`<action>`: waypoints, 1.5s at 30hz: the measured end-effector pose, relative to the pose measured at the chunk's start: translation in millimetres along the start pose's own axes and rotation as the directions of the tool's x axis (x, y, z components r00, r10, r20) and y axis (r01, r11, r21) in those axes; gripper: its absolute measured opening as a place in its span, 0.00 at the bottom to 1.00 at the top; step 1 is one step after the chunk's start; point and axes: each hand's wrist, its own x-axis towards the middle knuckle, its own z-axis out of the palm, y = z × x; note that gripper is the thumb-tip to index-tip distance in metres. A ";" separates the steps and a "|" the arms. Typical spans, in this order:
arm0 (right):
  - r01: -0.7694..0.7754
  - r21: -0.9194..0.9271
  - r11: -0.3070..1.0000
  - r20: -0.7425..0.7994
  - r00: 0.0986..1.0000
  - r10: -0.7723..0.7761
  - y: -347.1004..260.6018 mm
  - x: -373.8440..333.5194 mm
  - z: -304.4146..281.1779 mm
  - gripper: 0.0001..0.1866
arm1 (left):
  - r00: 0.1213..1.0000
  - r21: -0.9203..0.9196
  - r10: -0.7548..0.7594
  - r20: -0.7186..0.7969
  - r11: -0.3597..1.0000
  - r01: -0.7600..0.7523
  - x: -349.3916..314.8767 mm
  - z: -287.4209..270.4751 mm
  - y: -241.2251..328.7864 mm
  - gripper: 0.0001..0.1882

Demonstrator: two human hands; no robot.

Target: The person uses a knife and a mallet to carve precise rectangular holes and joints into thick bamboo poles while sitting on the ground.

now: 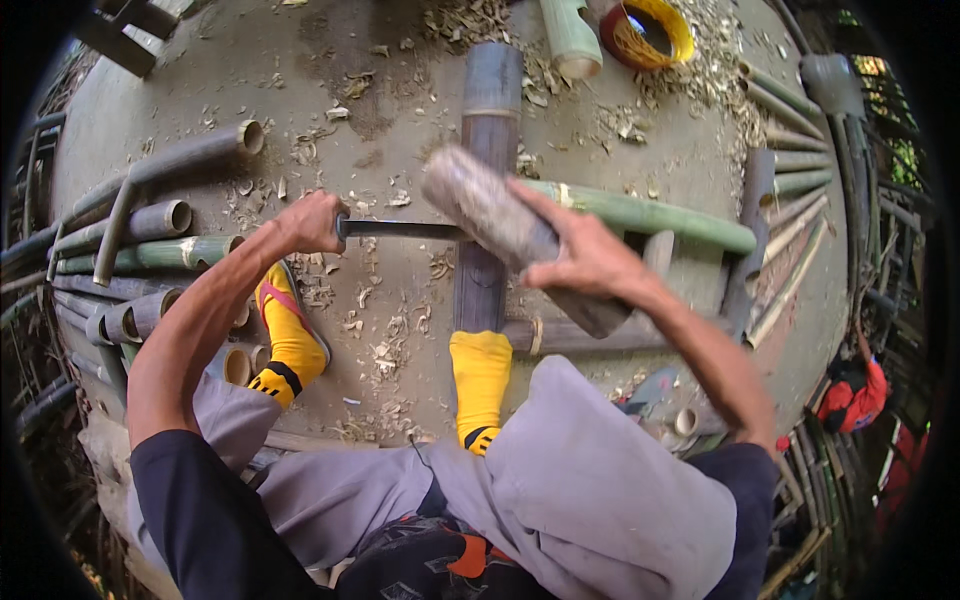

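My left hand [312,222] is closed around the handle of a machete [405,230]. Its dark blade reaches right, across a thick dark bamboo pole [490,135] that lies lengthwise in front of me. In my right hand [590,250] is a thick wooden block [480,200], slightly blurred and tilted, over the pole and the tip end of the blade. The block hides that end, so I cannot tell whether the two touch. One foot in a yellow sock [480,375] rests on the pole's near end.
A green bamboo pole [650,215] and a darker one [600,337] lie crosswise at the right. Several cut bamboo poles [150,230] are stacked at the left. A yellow-rimmed round container [680,35] stands at the back among shavings. A person in red [855,400] is at the far right.
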 end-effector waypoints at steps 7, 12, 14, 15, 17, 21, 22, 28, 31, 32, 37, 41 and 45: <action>0.372 0.175 0.912 -0.837 0.544 -0.062 -101.2 6.5 -73.1 0.46 | 0.999 0.013 -0.030 0.012 0.999 0.030 -12.4 2.4 -1.1 0.17; -0.026 -0.116 0.993 -0.278 0.961 -0.007 14.9 -1.4 38.4 0.51 | 0.995 0.028 -0.042 0.092 0.999 0.040 3.3 -4.3 12.0 0.18; -0.109 0.075 0.991 -0.011 0.994 0.110 19.0 -5.2 35.1 0.54 | 0.995 -0.005 -0.027 0.099 1.000 0.028 1.0 4.4 3.4 0.19; 0.026 -0.004 1.000 -0.053 0.998 -0.026 11.4 1.9 16.5 0.54 | 0.999 0.021 -0.042 0.006 0.999 0.042 -2.7 13.7 -4.2 0.19; 0.098 0.196 0.976 -0.130 0.989 -0.073 -23.9 -3.7 -0.8 0.53 | 0.994 -0.004 -0.061 0.086 0.998 0.061 -13.5 21.1 -2.4 0.19; 0.255 0.290 0.922 -0.612 0.790 -0.026 -71.0 3.6 -30.0 0.52 | 0.988 -0.041 -0.125 0.089 0.991 0.129 -15.0 9.5 -1.6 0.19; 0.270 0.367 0.890 -0.689 0.722 0.065 -75.7 -4.7 -28.2 0.52 | 0.991 -0.034 -0.101 0.084 0.994 0.104 -10.0 7.8 1.0 0.19; -0.188 0.302 0.935 0.028 0.982 0.189 27.3 -15.8 58.4 0.53 | 0.977 -0.048 -0.090 0.191 0.994 0.101 1.8 18.1 -9.7 0.18; -0.033 0.028 0.999 -0.254 0.966 0.039 22.5 -41.2 65.1 0.55 | 0.915 -0.208 -0.158 0.372 0.946 0.248 -2.9 6.6 -8.4 0.17; -0.136 0.129 0.982 -0.295 0.940 0.169 21.3 -49.0 70.1 0.56 | 0.892 -0.227 -0.183 0.414 0.928 0.296 -2.8 4.0 -2.1 0.15; -0.276 0.228 0.934 -0.559 0.748 0.358 51.4 -62.3 71.1 0.52 | 0.968 -0.243 -0.225 0.112 0.938 0.246 -29.2 71.1 -23.5 0.18; -0.431 0.273 0.860 -0.539 0.672 0.508 70.9 -70.3 81.3 0.50 | 0.976 -0.331 -0.219 0.016 0.920 0.212 -40.1 109.8 -28.2 0.28; -0.384 0.291 0.876 -0.609 0.632 0.479 79.7 -73.1 87.3 0.48 | 0.979 0.016 -0.200 0.031 0.980 0.200 -16.2 11.0 2.3 0.18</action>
